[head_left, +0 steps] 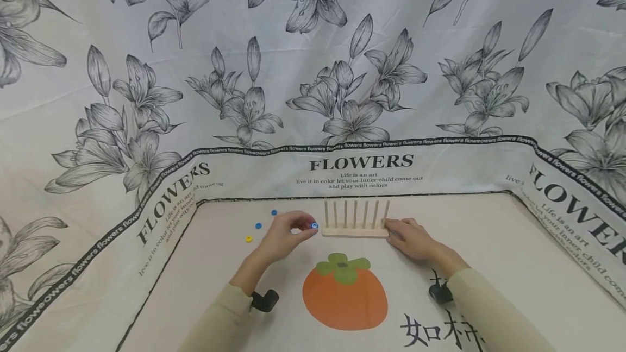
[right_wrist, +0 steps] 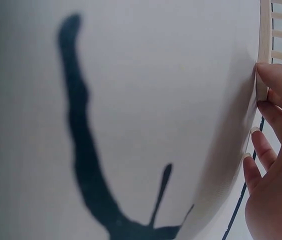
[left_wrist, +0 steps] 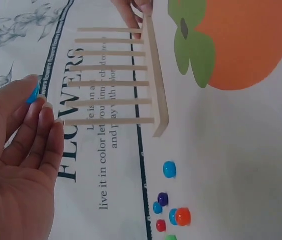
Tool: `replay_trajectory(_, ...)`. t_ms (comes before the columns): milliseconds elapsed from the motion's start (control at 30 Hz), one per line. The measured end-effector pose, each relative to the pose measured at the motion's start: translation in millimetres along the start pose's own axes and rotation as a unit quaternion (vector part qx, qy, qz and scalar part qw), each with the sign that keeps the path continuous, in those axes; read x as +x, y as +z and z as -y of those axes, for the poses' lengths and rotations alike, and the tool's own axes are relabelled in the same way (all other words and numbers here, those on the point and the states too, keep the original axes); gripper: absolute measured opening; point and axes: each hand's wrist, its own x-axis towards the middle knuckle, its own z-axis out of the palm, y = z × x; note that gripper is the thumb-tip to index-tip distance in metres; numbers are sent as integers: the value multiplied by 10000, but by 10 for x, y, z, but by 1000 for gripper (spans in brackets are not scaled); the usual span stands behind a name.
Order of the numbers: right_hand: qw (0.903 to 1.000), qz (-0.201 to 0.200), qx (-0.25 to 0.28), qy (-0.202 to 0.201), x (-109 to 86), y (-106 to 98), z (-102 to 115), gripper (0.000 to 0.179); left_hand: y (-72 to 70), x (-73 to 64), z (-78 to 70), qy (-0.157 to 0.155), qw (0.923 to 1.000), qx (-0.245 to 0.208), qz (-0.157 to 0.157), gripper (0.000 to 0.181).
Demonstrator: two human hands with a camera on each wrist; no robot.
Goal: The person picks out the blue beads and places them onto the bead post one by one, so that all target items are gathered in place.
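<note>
Between thumb and fingertips my left hand (head_left: pixel 281 239) pinches a blue bead (head_left: pixel 314 226), just left of a wooden peg rack (head_left: pixel 354 233). The same bead (left_wrist: pixel 33 94) shows as a shiny blue sliver at the fingertips in the left wrist view. Several thin upright pegs stand in a row along the rack's base. At the rack's right end my right hand (head_left: pixel 412 239) holds the base. In the right wrist view its thumb and a finger pinch the end of the base (right_wrist: pixel 264 40), the other fingers loosely bent.
Left of the rack lie loose beads: blue (head_left: pixel 258 226), yellow (head_left: pixel 249 238), and in the left wrist view purple (left_wrist: pixel 163 199), orange (left_wrist: pixel 183 217) and red (left_wrist: pixel 161 225). A printed persimmon (head_left: pixel 344 300) marks the cloth in front. A flowered curtain (head_left: pixel 362 170) rises behind.
</note>
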Motion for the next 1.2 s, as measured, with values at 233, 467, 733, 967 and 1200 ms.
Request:
replay_trajectory(233, 9999, 61, -62, 68, -1, -2, 3, 48, 144, 122, -35, 26, 9999, -41, 158, 13)
replay_trajectory(467, 9999, 68, -53, 100, 19, 19, -15, 49, 260, 239, -87, 50, 9997, -142, 202, 12)
replay_trajectory(733, 9998, 131, -54, 156, 20, 13, -9, 49, 406, 371, -103, 179, 9991, -336, 165, 14)
replay_trajectory(967, 9996, 174, -84, 221, 20, 5, 7, 49, 521, 478, -166, 143, 9986, -435, 246, 15)
replay_trajectory(1200, 9997, 157, -91, 175, 25, -1, 5, 48, 621, 549, -254, 104, 9984, -494, 269, 16)
